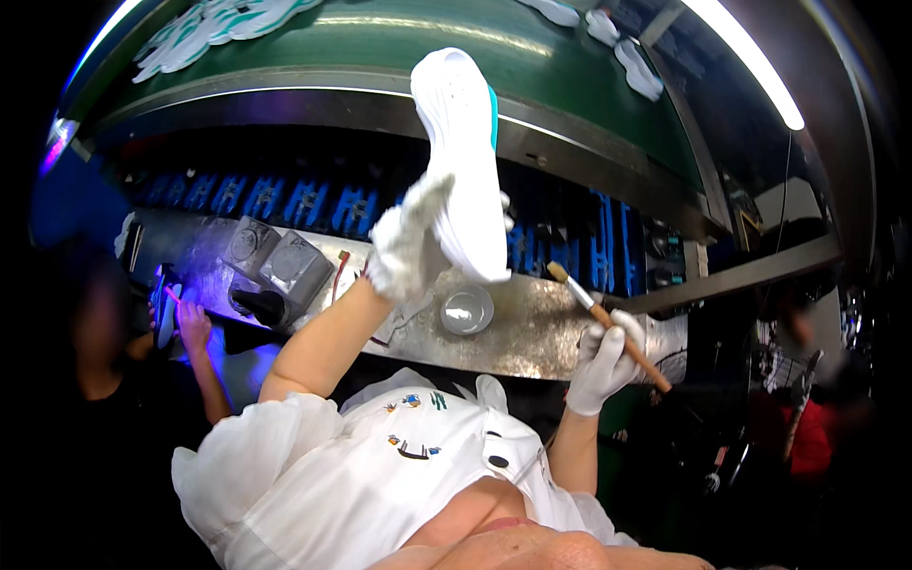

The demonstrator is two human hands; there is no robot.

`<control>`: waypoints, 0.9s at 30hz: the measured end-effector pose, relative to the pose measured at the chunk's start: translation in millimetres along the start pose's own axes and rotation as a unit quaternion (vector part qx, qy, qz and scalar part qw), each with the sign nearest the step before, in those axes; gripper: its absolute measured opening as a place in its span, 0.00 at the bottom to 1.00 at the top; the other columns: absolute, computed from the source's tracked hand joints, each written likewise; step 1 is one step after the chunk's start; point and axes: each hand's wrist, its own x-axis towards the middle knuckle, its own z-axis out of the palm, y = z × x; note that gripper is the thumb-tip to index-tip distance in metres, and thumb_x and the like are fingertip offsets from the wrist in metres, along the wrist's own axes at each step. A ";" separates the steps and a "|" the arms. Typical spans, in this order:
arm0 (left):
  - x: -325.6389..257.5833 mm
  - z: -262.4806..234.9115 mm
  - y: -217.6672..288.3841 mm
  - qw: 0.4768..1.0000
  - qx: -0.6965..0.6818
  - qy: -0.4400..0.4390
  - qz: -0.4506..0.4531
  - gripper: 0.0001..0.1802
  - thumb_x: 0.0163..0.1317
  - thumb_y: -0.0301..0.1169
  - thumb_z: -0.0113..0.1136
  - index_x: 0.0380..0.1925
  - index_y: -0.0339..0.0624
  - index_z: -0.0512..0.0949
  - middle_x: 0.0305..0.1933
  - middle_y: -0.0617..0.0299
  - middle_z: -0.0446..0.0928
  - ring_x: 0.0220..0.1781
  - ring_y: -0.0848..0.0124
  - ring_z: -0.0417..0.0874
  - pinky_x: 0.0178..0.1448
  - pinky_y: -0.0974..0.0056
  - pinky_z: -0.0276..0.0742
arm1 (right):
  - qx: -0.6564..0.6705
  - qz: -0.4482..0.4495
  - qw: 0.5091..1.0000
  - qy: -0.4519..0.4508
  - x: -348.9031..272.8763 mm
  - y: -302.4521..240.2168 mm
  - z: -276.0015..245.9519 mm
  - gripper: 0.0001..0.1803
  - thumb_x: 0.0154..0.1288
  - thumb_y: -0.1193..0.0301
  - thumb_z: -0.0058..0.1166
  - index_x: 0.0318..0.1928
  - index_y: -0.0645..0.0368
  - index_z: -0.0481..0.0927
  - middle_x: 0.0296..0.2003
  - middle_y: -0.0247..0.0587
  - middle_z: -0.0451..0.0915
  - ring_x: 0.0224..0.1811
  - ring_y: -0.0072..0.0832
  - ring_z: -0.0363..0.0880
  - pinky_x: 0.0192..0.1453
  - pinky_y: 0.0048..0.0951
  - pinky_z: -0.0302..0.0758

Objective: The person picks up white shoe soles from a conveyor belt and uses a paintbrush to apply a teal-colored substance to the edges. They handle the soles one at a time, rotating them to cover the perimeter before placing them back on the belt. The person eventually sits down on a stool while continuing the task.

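My left hand [410,237], in a white glove, is closed round the lower part of a white shoe sole [464,161]. The sole stands nearly upright, raised over the bench, with a teal stripe along its right edge. In my right hand [608,351], also white-gloved, is a brush [600,313] with a wooden handle and pale bristles pointing up and left. Its tip is apart from the sole. Between my hands, a small translucent bowl [466,311] stands on the metal bench.
Beyond the bench runs a green conveyor belt [361,47] carrying white soles [218,33]. Blue racks [304,199] sit below its metal edge. Grey containers [294,266] stand at left. A co-worker's hand [195,328] works under purple light; a metal bar [731,275] crosses at right.
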 end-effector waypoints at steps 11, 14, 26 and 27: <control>-64.4 -13.8 -40.3 0.988 -0.046 -0.001 -0.145 0.45 0.52 0.37 0.63 0.66 0.46 0.49 0.52 0.53 0.70 0.51 0.64 0.76 0.55 0.60 0.73 | 0.004 -0.102 0.980 -0.170 21.3 -34.7 35.3 0.09 0.64 0.74 0.48 0.41 0.67 0.72 0.30 0.41 0.76 0.26 0.19 0.74 0.30 0.17 0.71; -73.2 -8.4 -37.3 0.984 -0.039 0.022 -0.170 0.45 0.52 0.35 0.63 0.67 0.45 0.48 0.52 0.55 0.71 0.52 0.67 0.75 0.55 0.63 0.72 | -0.020 -0.101 0.973 -0.208 24.8 -35.3 39.1 0.08 0.63 0.77 0.48 0.42 0.66 0.72 0.29 0.40 0.76 0.27 0.18 0.74 0.31 0.17 0.71; -84.7 -4.0 -41.5 0.980 0.063 0.045 -0.181 0.46 0.45 0.37 0.66 0.64 0.43 0.54 0.56 0.55 0.69 0.55 0.63 0.74 0.58 0.59 0.72 | -0.107 -0.147 0.968 -0.174 50.3 -53.0 56.5 0.08 0.62 0.77 0.45 0.39 0.66 0.75 0.24 0.36 0.75 0.23 0.13 0.70 0.27 0.13 0.67; -85.4 -5.6 -44.3 0.981 0.063 0.045 -0.180 0.47 0.45 0.37 0.66 0.64 0.43 0.54 0.56 0.55 0.69 0.55 0.63 0.74 0.58 0.59 0.72 | -0.111 -0.158 0.966 -0.171 52.8 -54.3 57.9 0.08 0.62 0.77 0.45 0.39 0.66 0.75 0.24 0.36 0.75 0.22 0.14 0.70 0.27 0.13 0.66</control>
